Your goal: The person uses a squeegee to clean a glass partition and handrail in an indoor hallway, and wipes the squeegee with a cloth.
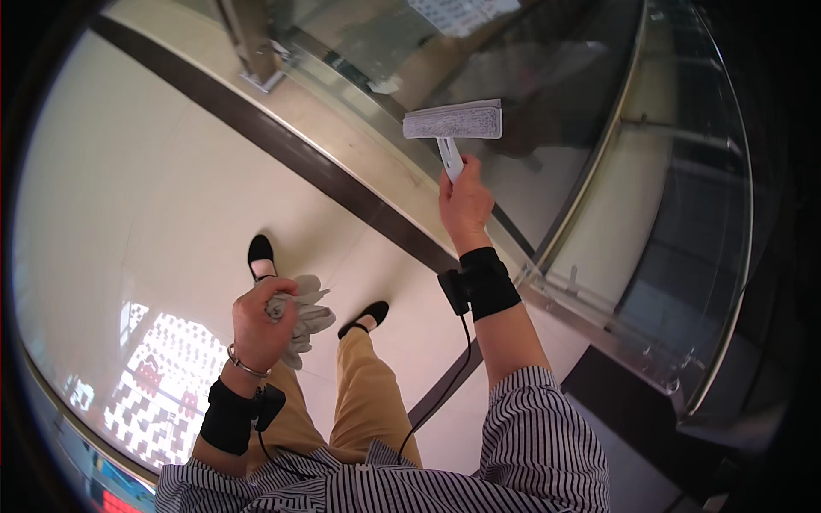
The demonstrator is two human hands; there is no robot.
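In my right hand [468, 202] is the white handle of a window-cleaning tool [453, 122], its wide head covered by a grey fabric pad. That head is in front of a large glass panel [539, 96]; whether the pad touches the glass I cannot tell. My left hand [263, 317] grips a crumpled grey cloth [311, 320], held low over the floor near my feet. Folds of the cloth hang out past the fingers.
A metal door fitting [260, 74] stands at the upper left beside the glass. A dark floor strip [288, 141] runs diagonally along the threshold. On the right is a metal-edged glass door [693, 211]. Black cables [467, 340] run from both wrist bands. Glossy tiles [160, 211] reflect bright light.
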